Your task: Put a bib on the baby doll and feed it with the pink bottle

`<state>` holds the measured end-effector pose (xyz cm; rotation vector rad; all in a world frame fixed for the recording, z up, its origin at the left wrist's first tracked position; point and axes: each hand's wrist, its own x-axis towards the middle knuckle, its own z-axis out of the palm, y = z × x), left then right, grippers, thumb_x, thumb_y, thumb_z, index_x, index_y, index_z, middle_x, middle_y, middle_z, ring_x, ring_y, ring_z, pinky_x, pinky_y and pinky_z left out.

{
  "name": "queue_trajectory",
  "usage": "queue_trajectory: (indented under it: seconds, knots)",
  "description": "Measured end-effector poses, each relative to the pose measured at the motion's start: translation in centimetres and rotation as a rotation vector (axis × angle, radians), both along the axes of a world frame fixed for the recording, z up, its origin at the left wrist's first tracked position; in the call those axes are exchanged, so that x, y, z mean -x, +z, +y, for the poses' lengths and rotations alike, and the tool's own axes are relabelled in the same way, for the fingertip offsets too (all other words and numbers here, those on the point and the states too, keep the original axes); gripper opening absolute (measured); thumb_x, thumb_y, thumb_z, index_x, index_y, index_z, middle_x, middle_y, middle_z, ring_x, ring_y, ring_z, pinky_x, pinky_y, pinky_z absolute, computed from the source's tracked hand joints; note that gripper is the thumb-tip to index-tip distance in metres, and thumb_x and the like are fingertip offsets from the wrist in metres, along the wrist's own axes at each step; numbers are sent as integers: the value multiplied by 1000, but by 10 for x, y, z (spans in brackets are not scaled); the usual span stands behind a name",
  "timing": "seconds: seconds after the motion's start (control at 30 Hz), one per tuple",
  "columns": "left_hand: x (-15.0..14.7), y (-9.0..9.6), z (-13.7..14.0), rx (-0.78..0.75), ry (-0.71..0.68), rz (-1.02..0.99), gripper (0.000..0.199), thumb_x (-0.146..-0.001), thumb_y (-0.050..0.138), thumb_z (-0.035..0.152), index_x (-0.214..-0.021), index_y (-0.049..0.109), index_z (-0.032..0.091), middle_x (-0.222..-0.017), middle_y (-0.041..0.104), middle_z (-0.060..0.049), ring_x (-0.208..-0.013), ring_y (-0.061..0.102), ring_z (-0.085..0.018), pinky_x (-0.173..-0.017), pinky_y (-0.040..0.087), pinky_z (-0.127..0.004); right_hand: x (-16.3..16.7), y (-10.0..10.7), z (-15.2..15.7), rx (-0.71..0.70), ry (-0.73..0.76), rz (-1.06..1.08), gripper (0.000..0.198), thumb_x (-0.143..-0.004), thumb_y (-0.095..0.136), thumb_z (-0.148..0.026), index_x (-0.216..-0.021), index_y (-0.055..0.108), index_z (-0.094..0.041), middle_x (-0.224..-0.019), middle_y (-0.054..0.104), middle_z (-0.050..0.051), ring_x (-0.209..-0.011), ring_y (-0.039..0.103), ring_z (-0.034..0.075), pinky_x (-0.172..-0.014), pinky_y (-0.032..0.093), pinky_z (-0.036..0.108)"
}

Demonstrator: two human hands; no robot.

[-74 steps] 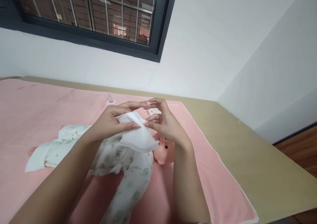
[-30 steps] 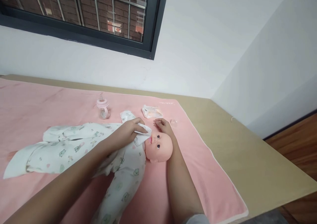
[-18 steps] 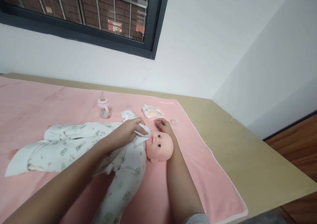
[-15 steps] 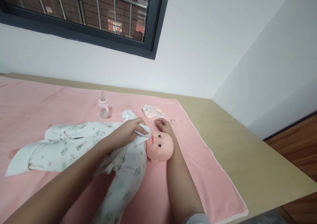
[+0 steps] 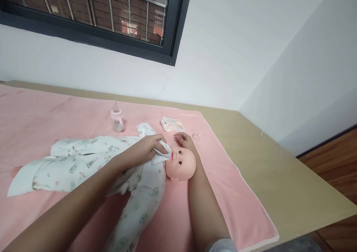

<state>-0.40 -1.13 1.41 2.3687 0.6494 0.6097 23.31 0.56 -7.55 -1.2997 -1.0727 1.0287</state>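
A baby doll (image 5: 182,164) in a white printed sleepsuit (image 5: 97,162) lies on its back on a pink blanket (image 5: 41,114), head to the right. My left hand (image 5: 147,148) is closed on a white cloth (image 5: 163,153), which it holds against the doll's mouth and chin. Just beyond the doll's head rests my right hand (image 5: 184,139), fingers loosely spread and palm not showing. My right forearm runs along the crown of the doll's head. Whether the right hand touches the doll's far cheek is hidden.
A baby bottle (image 5: 117,121) with a pink collar and handle stands behind the doll. A crinkled clear packet (image 5: 172,124) lies near my right hand, beside a small clear cap (image 5: 196,136). The wooden tabletop (image 5: 245,144) shows past the blanket, with a wall and window behind.
My left hand has shifted the cloth slightly right, closer over the doll's mouth. My right hand has stayed about where it was.
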Motion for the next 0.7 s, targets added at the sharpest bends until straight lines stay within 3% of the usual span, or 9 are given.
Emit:
queue_trajectory:
  seconds: [0.4, 0.7]
  knots:
    - [-3, 1, -5, -12, -49, 14, 46, -72, 35, 3, -82, 77, 21, -103, 62, -4, -90, 61, -17, -75, 44, -25, -3, -7, 2, -39, 17, -15, 29, -77, 68, -46, -94, 64, -25, -106, 67, 3, -99, 60, 20, -91, 47, 35]
    - [-5, 2, -10, -92, -24, 44, 45, -73, 35, 3, -82, 75, 21, -102, 62, -4, -85, 59, -16, -71, 43, -24, 1, 1, -4, -29, 11, -35, 32, -76, 68, -49, -97, 64, -25, -106, 67, 4, -101, 59, 22, -90, 48, 36]
